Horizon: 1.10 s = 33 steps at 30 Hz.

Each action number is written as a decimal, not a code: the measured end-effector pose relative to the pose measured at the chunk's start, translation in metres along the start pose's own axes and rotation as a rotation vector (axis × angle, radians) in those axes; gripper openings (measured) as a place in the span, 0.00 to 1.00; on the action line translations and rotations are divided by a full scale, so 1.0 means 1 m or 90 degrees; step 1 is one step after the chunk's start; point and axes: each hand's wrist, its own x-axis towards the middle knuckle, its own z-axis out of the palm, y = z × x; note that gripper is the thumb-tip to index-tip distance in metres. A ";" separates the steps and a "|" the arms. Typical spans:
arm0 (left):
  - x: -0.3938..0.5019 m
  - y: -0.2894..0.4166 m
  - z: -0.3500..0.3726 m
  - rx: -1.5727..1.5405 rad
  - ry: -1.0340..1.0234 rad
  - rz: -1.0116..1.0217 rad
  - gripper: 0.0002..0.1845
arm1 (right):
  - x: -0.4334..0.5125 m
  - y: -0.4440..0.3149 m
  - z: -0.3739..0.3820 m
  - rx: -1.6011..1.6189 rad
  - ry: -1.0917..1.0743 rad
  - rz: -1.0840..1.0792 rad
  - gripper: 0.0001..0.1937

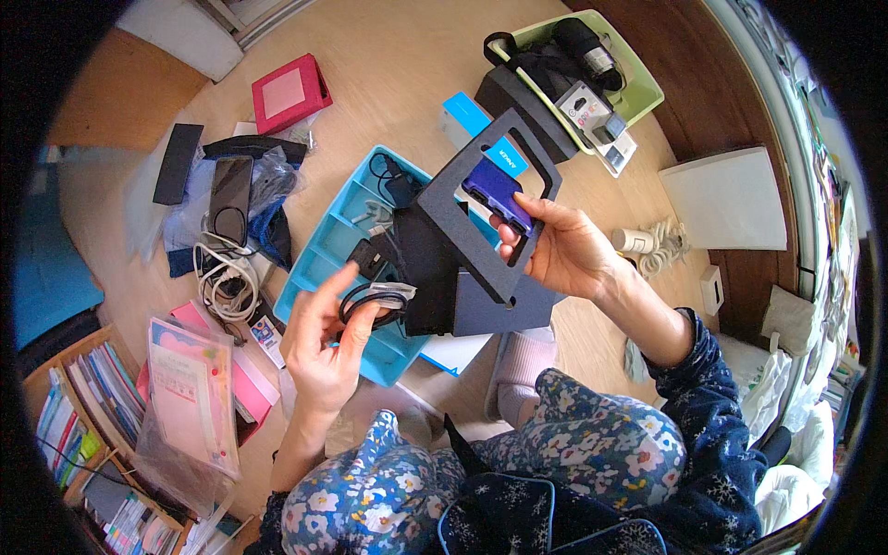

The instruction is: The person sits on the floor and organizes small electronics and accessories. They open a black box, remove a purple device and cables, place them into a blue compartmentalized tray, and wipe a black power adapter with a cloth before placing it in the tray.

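My left hand [319, 347] pinches a small coiled black cable [364, 305] with a pale wrapper around part of it. My left index fingertip is by a black plug-like piece [368, 258]; whether they touch is unclear. A purple hard-shelled device [494, 191] is between the thumb and fingers of my right hand [569, 243]. Around it stands a tilted black foam insert [444, 222] with cut-outs, and my right fingers show through one opening. Below the insert is a dark box [499, 309]. Behind, a light-blue divided tray [326, 243] holds adapters and cables.
A green bin [642, 76] with a camera lens [583, 45] stands at the far right. Left on the floor lie a smartphone [231, 184], tangled white cable [225, 284] and a pink folder [194, 409]. A red case [291, 94] sits farther back, and a wooden file rack [97, 402] is nearby.
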 end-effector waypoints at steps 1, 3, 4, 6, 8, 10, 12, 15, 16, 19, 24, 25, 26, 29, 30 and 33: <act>0.000 0.002 -0.002 0.073 -0.019 0.060 0.19 | 0.000 0.000 -0.001 0.003 -0.002 0.005 0.18; 0.001 0.007 -0.005 0.183 -0.050 0.165 0.16 | 0.000 0.000 -0.003 0.001 -0.019 0.009 0.17; 0.002 0.007 -0.003 0.189 -0.046 0.186 0.16 | 0.000 0.000 -0.005 0.004 -0.010 0.014 0.18; 0.004 0.008 -0.003 0.253 -0.045 0.261 0.16 | 0.001 0.000 -0.007 0.007 -0.024 0.029 0.19; 0.006 0.008 -0.003 0.310 -0.030 0.325 0.16 | 0.001 0.000 -0.009 0.007 -0.024 0.043 0.18; 0.007 0.007 -0.001 0.304 -0.024 0.353 0.16 | 0.001 0.000 -0.011 0.004 0.006 0.043 0.18; 0.007 0.005 -0.001 0.294 -0.016 0.367 0.17 | -0.001 0.000 -0.013 0.003 -0.005 0.037 0.18; 0.008 0.006 -0.002 0.294 -0.005 0.378 0.17 | -0.003 0.000 -0.016 0.004 -0.005 0.022 0.18; 0.007 0.007 -0.001 0.303 -0.002 0.373 0.16 | -0.004 0.000 -0.017 0.003 -0.007 0.015 0.18; 0.006 0.010 -0.001 0.306 0.020 0.318 0.15 | -0.005 -0.001 -0.021 0.006 0.011 0.018 0.18; 0.011 0.003 -0.004 -0.590 -0.009 -0.340 0.17 | -0.006 0.001 -0.021 -0.003 0.091 0.017 0.18; 0.015 0.000 -0.010 -0.770 -0.052 -0.415 0.17 | -0.006 0.002 -0.021 0.007 0.074 0.015 0.18; 0.016 -0.002 -0.013 -0.872 -0.042 -0.528 0.18 | -0.007 0.002 -0.020 -0.006 0.056 0.014 0.18; 0.017 -0.007 -0.017 -1.137 -0.096 -0.671 0.18 | -0.009 0.003 -0.018 -0.027 0.050 0.005 0.18; 0.016 -0.006 -0.017 -1.146 -0.091 -0.692 0.18 | -0.009 0.004 -0.018 -0.027 0.042 0.005 0.17; 0.013 -0.004 -0.013 -1.133 -0.082 -0.719 0.18 | -0.009 0.004 -0.019 -0.030 0.030 0.007 0.17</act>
